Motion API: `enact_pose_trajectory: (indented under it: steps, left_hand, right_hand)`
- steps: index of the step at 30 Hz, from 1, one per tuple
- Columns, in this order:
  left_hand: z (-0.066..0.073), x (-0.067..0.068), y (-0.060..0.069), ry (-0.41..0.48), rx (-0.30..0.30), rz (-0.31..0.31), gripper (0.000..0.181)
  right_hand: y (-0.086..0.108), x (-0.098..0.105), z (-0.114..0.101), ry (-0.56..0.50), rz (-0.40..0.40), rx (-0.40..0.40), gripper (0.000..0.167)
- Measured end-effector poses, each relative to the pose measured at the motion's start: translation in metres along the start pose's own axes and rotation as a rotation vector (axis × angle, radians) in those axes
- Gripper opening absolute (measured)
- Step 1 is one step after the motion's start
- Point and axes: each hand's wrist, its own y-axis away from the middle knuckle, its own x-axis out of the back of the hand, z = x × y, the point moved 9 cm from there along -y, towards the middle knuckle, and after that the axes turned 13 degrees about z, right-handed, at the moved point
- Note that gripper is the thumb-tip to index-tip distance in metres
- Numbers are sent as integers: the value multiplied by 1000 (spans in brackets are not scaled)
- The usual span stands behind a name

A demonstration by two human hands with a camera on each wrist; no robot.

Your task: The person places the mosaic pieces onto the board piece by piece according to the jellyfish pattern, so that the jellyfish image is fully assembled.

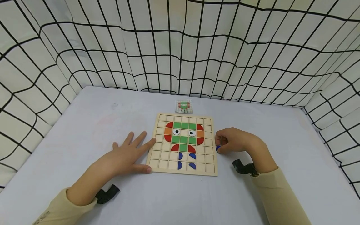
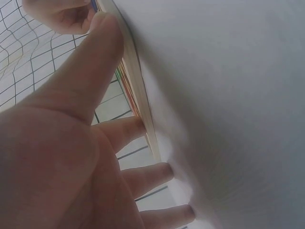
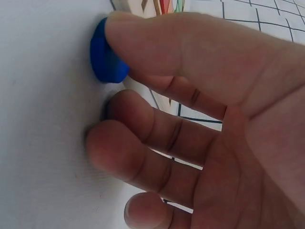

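A square wooden grid board (image 1: 209, 170) lies on the table with flat coloured pieces in its cells: green squares (image 1: 183, 139), red quarter-rounds, orange squares, two eye pieces (image 1: 192, 133) and several blue half-rounds (image 1: 192, 166) in the lower rows. At its left edge, my left hand (image 1: 123, 159) lies with fingers spread, thumb (image 2: 107, 40) and a fingertip touching the rim. Just right of the board, my right hand (image 1: 237, 140) pinches a small blue piece (image 3: 100, 55) between thumb and a finger, close to the tabletop. Much of that piece is covered by the thumb.
A small picture card (image 1: 184, 106) with a similar coloured pattern lies behind the board. White tablecloth (image 1: 180, 200) covers the table. Black netting (image 1: 182, 56) over white sheeting encloses the back and sides. A black band with a mount (image 1: 244, 167) sits on each wrist.
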Motion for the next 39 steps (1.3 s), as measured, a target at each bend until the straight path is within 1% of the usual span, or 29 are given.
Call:
enact_pose_trajectory:
  steps: [2, 8, 11, 18, 26, 29, 33, 39]
  left_hand:
    - [0, 0, 0, 1, 2, -1, 101]
    - [0, 0, 0, 7, 3, 0, 101]
    - [0, -1, 0, 5, 2, -3, 101]
    - [-1, -2, 0, -2, 0, -2, 101]
    - [-1, -3, -1, -13, 4, -2, 102]
    - [-1, -3, 0, -13, 5, -1, 102]
    - [-1, -2, 0, -8, 6, -2, 102]
    - [-1, -2, 0, -3, 7, -4, 102]
  right_hand:
    - [0, 0, -1, -1, 1, 18, 16]
    - [-1, 1, -1, -3, 8, 20, 16]
    - [-2, 1, -2, -13, 10, 37, 17]
    - [-3, 2, 1, -30, 25, 7, 14]
    - [-4, 1, -1, -55, 14, 7, 15]
    - [-4, -1, -3, -57, 10, 30, 16]
    - [-6, -1, -5, -53, 23, 60, 16]
    - [-6, 6, 1, 17, 92, 10, 11]
